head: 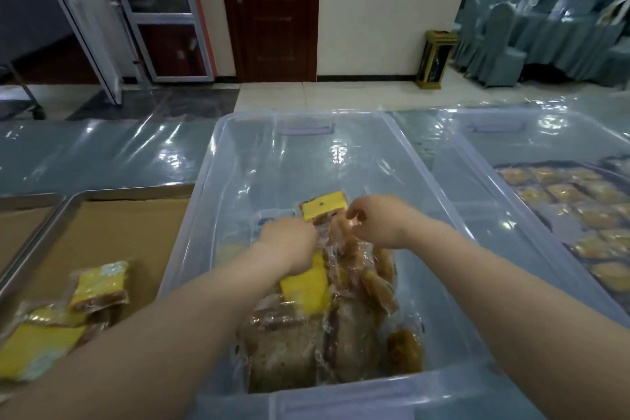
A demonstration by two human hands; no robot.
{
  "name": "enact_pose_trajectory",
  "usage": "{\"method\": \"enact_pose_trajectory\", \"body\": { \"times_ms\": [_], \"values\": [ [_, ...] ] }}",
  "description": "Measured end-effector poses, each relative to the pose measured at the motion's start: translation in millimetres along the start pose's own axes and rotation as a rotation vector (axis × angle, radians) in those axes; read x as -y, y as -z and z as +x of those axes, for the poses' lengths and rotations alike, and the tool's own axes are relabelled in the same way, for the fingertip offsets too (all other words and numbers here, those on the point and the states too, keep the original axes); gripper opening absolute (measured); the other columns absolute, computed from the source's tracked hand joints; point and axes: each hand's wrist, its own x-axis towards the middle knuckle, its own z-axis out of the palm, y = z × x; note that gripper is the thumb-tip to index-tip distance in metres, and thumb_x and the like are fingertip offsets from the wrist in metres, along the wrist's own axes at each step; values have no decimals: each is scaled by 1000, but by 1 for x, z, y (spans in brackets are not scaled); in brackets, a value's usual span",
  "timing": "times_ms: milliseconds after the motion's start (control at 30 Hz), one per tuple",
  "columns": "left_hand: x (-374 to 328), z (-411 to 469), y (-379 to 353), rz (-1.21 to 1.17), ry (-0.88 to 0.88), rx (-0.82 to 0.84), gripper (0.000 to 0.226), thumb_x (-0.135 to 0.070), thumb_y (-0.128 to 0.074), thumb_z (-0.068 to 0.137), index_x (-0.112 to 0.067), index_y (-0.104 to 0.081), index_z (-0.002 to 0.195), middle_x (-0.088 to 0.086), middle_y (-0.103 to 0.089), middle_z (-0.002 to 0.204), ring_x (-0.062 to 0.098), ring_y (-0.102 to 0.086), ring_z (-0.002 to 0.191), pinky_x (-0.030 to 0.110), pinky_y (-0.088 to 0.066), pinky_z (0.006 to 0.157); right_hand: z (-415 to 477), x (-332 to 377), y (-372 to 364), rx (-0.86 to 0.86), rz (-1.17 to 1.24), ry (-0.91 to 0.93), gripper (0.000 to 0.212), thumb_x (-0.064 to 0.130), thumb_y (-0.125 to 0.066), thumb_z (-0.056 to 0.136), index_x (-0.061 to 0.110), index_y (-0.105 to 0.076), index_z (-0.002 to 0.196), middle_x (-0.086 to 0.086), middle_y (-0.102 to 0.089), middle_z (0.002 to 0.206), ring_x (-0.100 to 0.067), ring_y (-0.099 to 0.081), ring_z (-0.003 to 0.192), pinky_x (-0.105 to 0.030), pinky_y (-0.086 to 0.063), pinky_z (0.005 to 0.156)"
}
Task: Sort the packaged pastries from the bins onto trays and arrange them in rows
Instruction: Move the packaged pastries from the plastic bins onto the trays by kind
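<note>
Here, inside the clear bin [211,164], the left hand [289,242] grips the pastry packets [344,283]; the right hand [375,222] pinches one alongside.

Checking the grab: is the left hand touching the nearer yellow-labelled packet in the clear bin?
Touching. Head view: the left hand grips the nearer yellow-labelled packet by its upper end.

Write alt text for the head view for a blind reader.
A person's left hand and right hand reach into a clear plastic bin, onto a heap of packaged pastries. A cardboard-lined metal tray at left holds yellow-labelled packets; a second bin at right holds rows of pastries.
</note>
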Motion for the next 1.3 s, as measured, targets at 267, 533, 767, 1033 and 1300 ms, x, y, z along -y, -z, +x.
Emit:
{"method": "enact_pose_trajectory", "body": {
  "times_ms": [267,533,767,1033,1300],
  "values": [
    [46,9,14,-199,244,-320,10,-19,-56,89,-18,-46,86,9,-57,104,32,-54,100,36,-42,73,76,-3,6,-30,-85,-36,41,22,-54,90,21,-51,131,-6,-55,129,-28,-53,114,-31,-44,79],
    [45,24,1,-65,292,-453,22,-6,-49,88,-15,-46,108,5,-51,114,26,-45,108,31,-32,73,131,1,-51,-8,-87,26,64,30,-64,87,24,-32,143,-6,-31,149,-29,-27,137,-44,-36,103],
    [48,41,-48,-207,111,51,56,-33,-61,88,-12,-34,133,13,-39,141,32,-39,126,38,-33,99,133,-19,-80,-20,-8,-29,72,42,-62,82,28,-29,144,0,-34,149,-26,-23,139,-49,-33,105],
    [50,48,-82,-150,81,439,114,-46,-71,78,-35,20,145,10,19,156,37,-5,143,51,-23,112,134,-20,-88,-61,31,-60,71,36,-65,79,30,-35,143,-2,-34,149,-27,-26,138,-44,-30,107],
    [46,53,-80,-198,89,447,90,-30,-52,93,-29,22,145,10,21,155,36,-6,143,50,-22,112,127,-13,-92,-171,-77,-83,37,23,-48,92,28,-51,129,-6,-50,134,-30,-39,127,-46,-34,101]
  ]
}}
